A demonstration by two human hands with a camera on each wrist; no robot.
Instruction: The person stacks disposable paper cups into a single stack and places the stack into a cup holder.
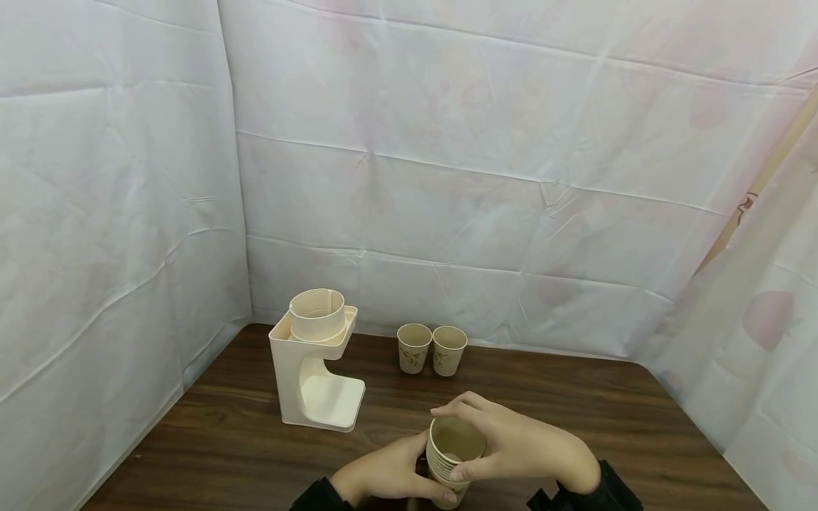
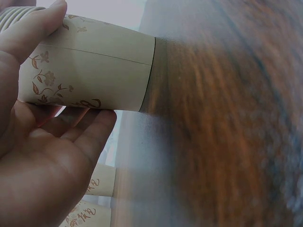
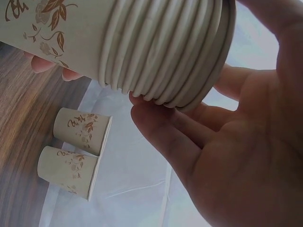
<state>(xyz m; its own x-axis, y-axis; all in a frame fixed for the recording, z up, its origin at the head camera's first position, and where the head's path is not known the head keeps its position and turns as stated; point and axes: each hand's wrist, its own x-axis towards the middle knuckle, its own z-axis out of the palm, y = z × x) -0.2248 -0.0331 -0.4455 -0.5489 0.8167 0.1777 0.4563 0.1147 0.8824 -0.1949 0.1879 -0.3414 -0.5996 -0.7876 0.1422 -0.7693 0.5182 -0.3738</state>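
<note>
Both hands are on a stack of nested paper cups [image 1: 439, 466] at the front of the wooden table. The left hand [image 1: 391, 470] grips the lower body of the stack, thumb on one side and fingers on the other. Around the stacked rims at the top curls the right hand [image 1: 520, 443], its fingertips touching the rim edges in the right wrist view. Brown flower prints decorate the bottom cup [image 2: 94, 71]; its base sits close to the tabletop. The top cup's inside [image 1: 456, 441] faces up in the head view.
Two single paper cups, a left one [image 1: 414, 349] and a right one [image 1: 449, 353], stand upright side by side near the back edge. Left of them is a cream C-shaped stand [image 1: 289, 380] with a round open cylinder [image 1: 317, 326] on top. White cloth [image 1: 447, 177] hangs behind the table [image 1: 224, 433].
</note>
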